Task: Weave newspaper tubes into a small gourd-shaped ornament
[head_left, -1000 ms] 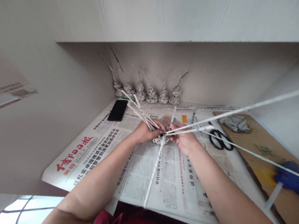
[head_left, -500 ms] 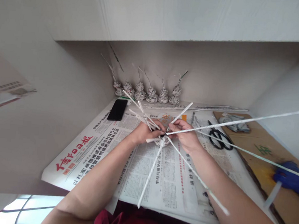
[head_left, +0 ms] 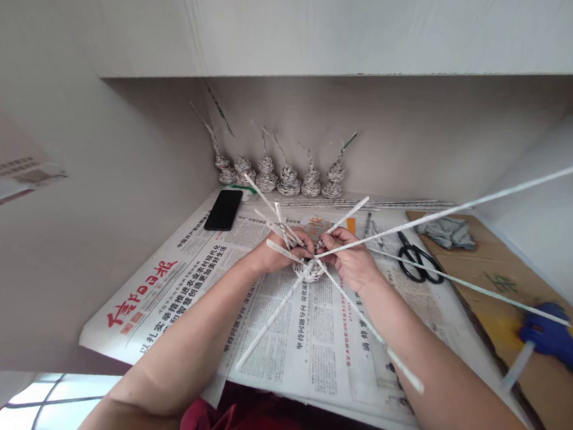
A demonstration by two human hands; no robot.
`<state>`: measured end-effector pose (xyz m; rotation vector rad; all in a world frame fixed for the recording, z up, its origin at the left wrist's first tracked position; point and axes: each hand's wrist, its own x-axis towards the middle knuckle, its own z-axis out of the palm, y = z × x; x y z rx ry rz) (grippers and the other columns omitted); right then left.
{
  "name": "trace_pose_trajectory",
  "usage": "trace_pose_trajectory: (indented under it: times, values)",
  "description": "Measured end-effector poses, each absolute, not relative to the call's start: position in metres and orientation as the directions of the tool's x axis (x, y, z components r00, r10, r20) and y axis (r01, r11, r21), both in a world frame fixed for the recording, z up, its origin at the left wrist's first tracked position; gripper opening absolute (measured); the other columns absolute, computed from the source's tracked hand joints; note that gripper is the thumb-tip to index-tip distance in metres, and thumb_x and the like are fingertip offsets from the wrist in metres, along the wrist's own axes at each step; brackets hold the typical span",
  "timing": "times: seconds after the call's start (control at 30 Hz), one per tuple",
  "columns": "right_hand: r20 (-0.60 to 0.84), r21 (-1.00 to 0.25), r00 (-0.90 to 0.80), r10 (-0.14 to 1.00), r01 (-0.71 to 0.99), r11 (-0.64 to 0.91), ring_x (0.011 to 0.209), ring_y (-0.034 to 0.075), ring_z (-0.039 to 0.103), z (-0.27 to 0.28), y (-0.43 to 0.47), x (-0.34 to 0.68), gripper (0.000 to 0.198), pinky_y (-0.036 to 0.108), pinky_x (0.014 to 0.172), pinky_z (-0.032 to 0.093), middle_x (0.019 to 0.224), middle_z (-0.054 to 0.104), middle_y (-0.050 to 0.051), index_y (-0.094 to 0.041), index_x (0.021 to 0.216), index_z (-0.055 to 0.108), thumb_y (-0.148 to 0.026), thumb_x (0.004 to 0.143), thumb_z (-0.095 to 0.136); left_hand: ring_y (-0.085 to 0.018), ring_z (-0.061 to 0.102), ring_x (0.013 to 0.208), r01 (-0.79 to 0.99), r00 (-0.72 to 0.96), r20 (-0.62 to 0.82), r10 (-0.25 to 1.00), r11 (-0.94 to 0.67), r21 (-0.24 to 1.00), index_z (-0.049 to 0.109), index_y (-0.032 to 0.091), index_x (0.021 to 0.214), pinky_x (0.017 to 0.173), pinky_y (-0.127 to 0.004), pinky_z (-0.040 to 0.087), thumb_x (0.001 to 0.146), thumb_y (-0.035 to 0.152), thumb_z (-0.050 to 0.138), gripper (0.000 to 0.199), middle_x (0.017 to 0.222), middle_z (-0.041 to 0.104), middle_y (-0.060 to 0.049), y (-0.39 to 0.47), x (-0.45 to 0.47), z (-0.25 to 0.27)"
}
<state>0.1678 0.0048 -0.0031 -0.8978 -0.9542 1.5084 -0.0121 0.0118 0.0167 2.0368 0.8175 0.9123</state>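
Both L hand (head_left: 286,250) & R hand (head_left: 349,259) pinched: L on woven ball (head_left: 310,272), R on long paper strip (head_left: 416,223); ball btwn desk (head_left: 479,356) front/back edges. Prob. weaving step; next wrap needs strip taut.

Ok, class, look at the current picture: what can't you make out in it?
All in the head view:
- Underside of the woven paper piece: faces down, away from the camera.
- Left hand, palm: hidden by the hand itself.
- Far end of the long paper rod: cut off by the right edge.
- Rest of the blue tool: same edge.
- Newspaper's fine print: too small.
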Motion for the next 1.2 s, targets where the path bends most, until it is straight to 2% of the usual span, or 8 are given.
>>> trace_pose_trajectory:
  times: [0.17,0.3,0.47,0.63,0.73,0.9,1.2]
  values:
    - [-0.054,-0.923,-0.147,0.988,-0.371,-0.105,0.053,0.009,0.061,-0.003,0.005,0.168,0.041,0.021,0.053,0.054,0.060,0.063,-0.006,-0.019,0.071,0.060,-0.040,0.050,0.089,-0.015,0.063,0.073,0.242,0.545,0.351,0.761,-0.544,0.804,0.068,0.013,0.071,0.075,-0.028,0.050,0.075,0.023,0.067,0.010,0.076,0.069,-0.007,0.010,-0.011,0.020]
    - [-0.047,-0.919,-0.160,0.986,-0.380,-0.105,0.054,0.010,0.061,-0.001,0.002,0.167,0.040,0.023,0.054,0.052,0.058,0.062,-0.006,-0.020,0.072,0.060,-0.039,0.051,0.089,-0.014,0.062,0.069,0.186,0.515,0.324,0.793,-0.473,0.861,0.066,0.012,0.071,0.069,-0.026,0.049,0.074,0.024,0.069,0.012,0.073,0.068,-0.006,0.011,-0.011,0.014]
    - [-0.006,-0.924,-0.238,0.971,-0.370,-0.096,0.058,0.011,0.063,0.004,-0.004,0.167,0.034,0.024,0.058,0.052,0.063,0.067,-0.003,-0.020,0.075,0.063,-0.039,0.057,0.086,-0.013,0.064,0.071,0.081,0.450,0.287,0.846,-0.358,0.930,0.059,0.013,0.083,0.068,-0.024,0.049,0.065,0.025,0.079,0.029,0.079,0.068,-0.004,0.014,-0.012,0.004]
    - [0.034,-0.938,-0.277,0.960,-0.340,-0.065,0.063,0.011,0.065,0.002,-0.004,0.170,0.030,0.025,0.065,0.053,0.071,0.070,-0.002,-0.020,0.080,0.067,-0.035,0.062,0.084,-0.013,0.064,0.070,0.101,0.444,0.252,0.860,-0.327,0.940,0.060,0.013,0.085,0.069,-0.025,0.050,0.064,0.024,0.080,0.031,0.079,0.069,-0.003,0.016,-0.013,0.001]
    - [0.064,-0.944,-0.296,0.953,-0.328,-0.038,0.067,0.012,0.067,0.002,-0.004,0.171,0.030,0.027,0.068,0.055,0.075,0.070,-0.001,-0.021,0.086,0.068,-0.035,0.064,0.083,-0.016,0.066,0.076,0.123,0.441,0.252,0.862,-0.336,0.934,0.065,0.013,0.089,0.074,-0.027,0.052,0.065,0.024,0.078,0.029,0.084,0.071,-0.005,0.016,-0.013,0.002]
    - [0.081,-0.932,-0.246,0.966,-0.362,-0.014,0.067,0.013,0.066,0.003,-0.005,0.168,0.033,0.029,0.067,0.057,0.081,0.068,-0.002,-0.022,0.089,0.068,-0.034,0.062,0.084,-0.019,0.068,0.083,0.128,0.446,0.289,0.847,-0.379,0.916,0.071,0.012,0.085,0.081,-0.030,0.053,0.067,0.026,0.077,0.024,0.087,0.073,-0.007,0.016,-0.013,0.004]
    - [0.053,-0.949,-0.127,0.991,-0.315,0.010,0.061,0.011,0.063,-0.007,0.001,0.162,0.030,0.025,0.058,0.052,0.074,0.068,-0.002,-0.021,0.081,0.069,-0.035,0.060,0.085,-0.014,0.065,0.069,0.131,0.444,0.306,0.842,-0.399,0.907,0.070,0.014,0.077,0.070,-0.025,0.052,0.068,0.029,0.077,0.018,0.075,0.071,-0.004,0.015,-0.009,-0.001]
